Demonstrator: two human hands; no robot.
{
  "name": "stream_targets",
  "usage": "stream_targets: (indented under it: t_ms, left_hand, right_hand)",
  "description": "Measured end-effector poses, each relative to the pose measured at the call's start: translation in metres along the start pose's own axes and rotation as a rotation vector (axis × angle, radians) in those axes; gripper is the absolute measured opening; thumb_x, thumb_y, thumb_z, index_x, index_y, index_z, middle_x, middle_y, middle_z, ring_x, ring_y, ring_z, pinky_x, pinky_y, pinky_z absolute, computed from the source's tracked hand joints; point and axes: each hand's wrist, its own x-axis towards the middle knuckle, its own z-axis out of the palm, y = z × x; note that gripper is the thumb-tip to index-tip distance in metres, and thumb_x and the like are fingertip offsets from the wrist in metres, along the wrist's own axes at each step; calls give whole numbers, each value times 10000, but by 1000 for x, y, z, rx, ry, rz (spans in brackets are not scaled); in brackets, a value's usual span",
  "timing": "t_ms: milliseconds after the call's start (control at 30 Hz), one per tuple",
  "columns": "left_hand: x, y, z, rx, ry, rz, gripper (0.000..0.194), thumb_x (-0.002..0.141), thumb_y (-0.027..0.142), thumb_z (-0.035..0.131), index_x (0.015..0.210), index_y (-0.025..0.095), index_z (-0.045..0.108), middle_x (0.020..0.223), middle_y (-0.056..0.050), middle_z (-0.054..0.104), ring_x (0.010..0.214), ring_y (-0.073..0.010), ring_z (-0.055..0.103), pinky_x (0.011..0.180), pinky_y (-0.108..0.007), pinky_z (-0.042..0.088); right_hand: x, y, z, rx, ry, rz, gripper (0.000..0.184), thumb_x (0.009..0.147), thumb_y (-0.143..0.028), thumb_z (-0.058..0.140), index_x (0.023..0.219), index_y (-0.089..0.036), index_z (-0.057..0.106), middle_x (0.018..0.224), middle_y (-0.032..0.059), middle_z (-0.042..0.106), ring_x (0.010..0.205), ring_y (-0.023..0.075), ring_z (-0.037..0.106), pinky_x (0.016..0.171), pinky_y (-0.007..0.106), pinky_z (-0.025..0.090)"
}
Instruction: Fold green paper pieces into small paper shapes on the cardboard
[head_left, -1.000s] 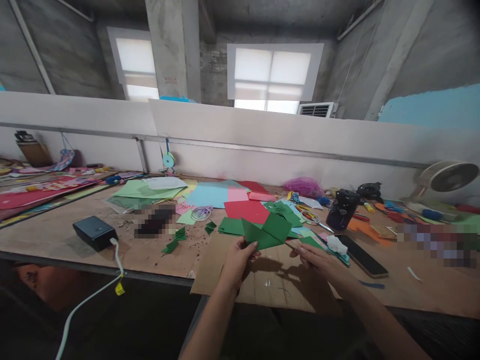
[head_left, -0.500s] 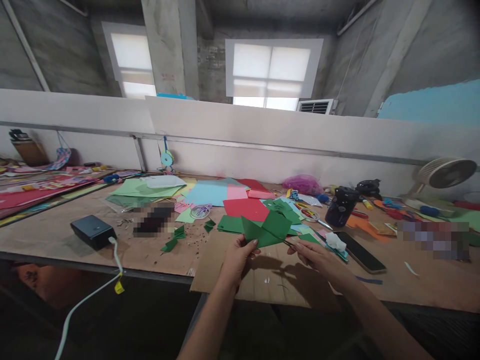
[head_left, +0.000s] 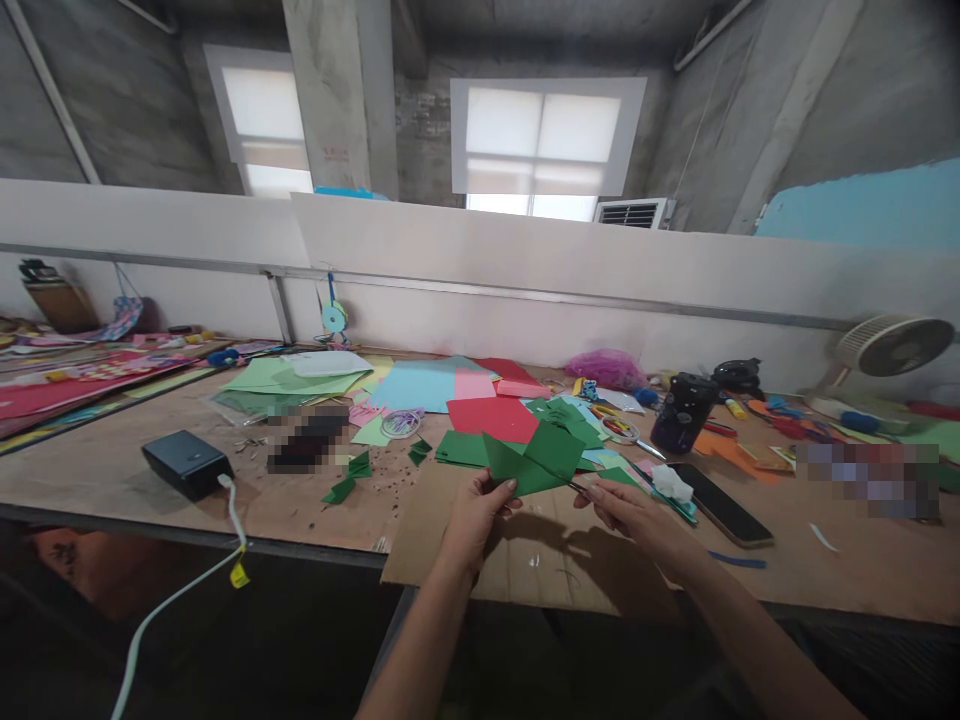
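My left hand point(head_left: 475, 515) pinches the lower left edge of a folded green paper shape point(head_left: 534, 460) and holds it up above a brown cardboard sheet point(head_left: 420, 530). My right hand point(head_left: 630, 512) is just right of the paper, fingers drawn together on a thin dark tool whose tip reaches the paper's lower right edge; I cannot make out what the tool is. More green paper pieces point(head_left: 564, 416) and a red sheet point(head_left: 491, 417) lie on the bench behind.
A black phone point(head_left: 721, 514) and a white wad point(head_left: 672, 485) lie right of my right hand. A black box point(head_left: 187, 464) with a white cable sits at left. Coloured paper sheets point(head_left: 420, 386), a dark cup point(head_left: 681, 413), a small fan point(head_left: 885, 350) and a white partition point(head_left: 525, 270) stand behind.
My right hand has moved slightly left and up, closer to the green paper. The view tilted slightly down a second ago, then stayed still. My left hand keeps its hold.
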Motion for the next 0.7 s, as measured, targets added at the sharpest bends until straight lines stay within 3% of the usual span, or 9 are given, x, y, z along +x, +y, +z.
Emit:
stream_targets:
  t_ms: [700]
  left_hand:
    - [3,-4,-2,12,-35,19,334,590,316,816,833,131,682,729,-16,645,544,-80,559,518,-192,381]
  right_hand:
    - [6,6,6,56,28,-37,435,880,-546,436,815,-174,651,566,-51,330,534,120,330,525,266,237]
